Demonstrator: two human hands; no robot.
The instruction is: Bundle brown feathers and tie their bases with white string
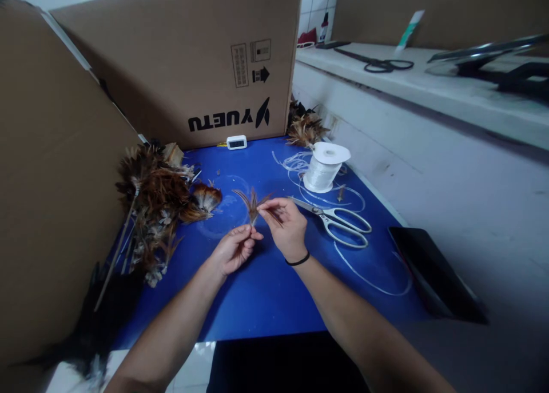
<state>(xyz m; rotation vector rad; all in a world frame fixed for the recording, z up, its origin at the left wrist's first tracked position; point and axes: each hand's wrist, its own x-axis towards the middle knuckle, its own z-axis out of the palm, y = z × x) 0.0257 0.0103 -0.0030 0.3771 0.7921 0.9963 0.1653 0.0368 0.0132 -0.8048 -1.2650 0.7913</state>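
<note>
Left hand: the left hand (238, 247) is pinched closed on the lower end of the feather bunch, between thumb and fingers.
Feather bunch: the small brown feather bunch (253, 206) stands tips-up above the middle of the blue surface (261, 307), between the two hands.
Right hand: the right hand (289, 227), with a black band (298, 260) at its wrist, pinches a thin brown feather (277, 217) at the right side of the bunch.
Scissors: pale-handled scissors (345, 224) lie just right of the right hand.
Spool: a white spool (321, 173) stands upright at the far right, clear cord (295, 163) looped beside it.
Feather pile: a large brown feather pile (158, 201) lies on the left.
Far edge: a small white device (237, 143) sits before a cardboard box (171, 67).
Near right: a dark flat device (433, 267).
</note>
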